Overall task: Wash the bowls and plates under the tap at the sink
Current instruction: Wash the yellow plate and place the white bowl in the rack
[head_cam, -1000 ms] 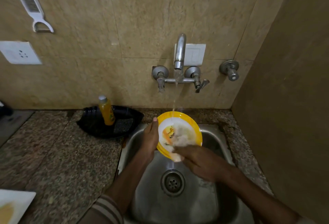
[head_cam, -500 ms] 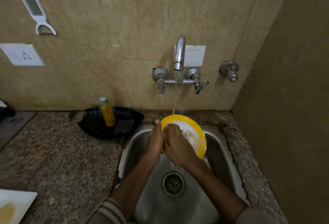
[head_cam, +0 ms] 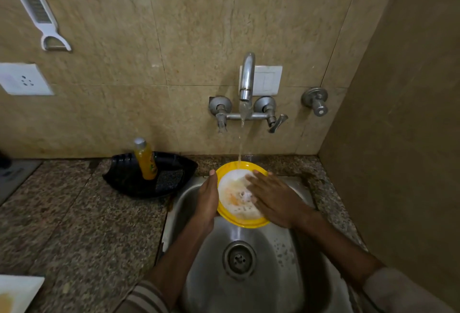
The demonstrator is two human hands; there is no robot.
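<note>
A yellow-rimmed plate (head_cam: pixel 234 200) with a white, soapy middle is held tilted over the steel sink (head_cam: pixel 271 263). My left hand (head_cam: pixel 206 200) grips its left rim. My right hand (head_cam: pixel 272 198) lies flat on the plate's face, fingers spread toward the upper left, covering its right side. A thin stream of water falls from the tap (head_cam: pixel 247 76) onto the plate's top edge. The drain (head_cam: pixel 239 260) sits below the plate.
A black tray (head_cam: pixel 129 175) on the granite counter left of the sink holds an orange soap bottle (head_cam: pixel 145 159) and a dark scrub pad (head_cam: pixel 169 179). A white plate (head_cam: pixel 17 292) shows at the bottom left corner. A wall stands close on the right.
My right hand has swept across the plate's face from the left side to the right, opening flat. The plate stays under the stream in my left hand.
</note>
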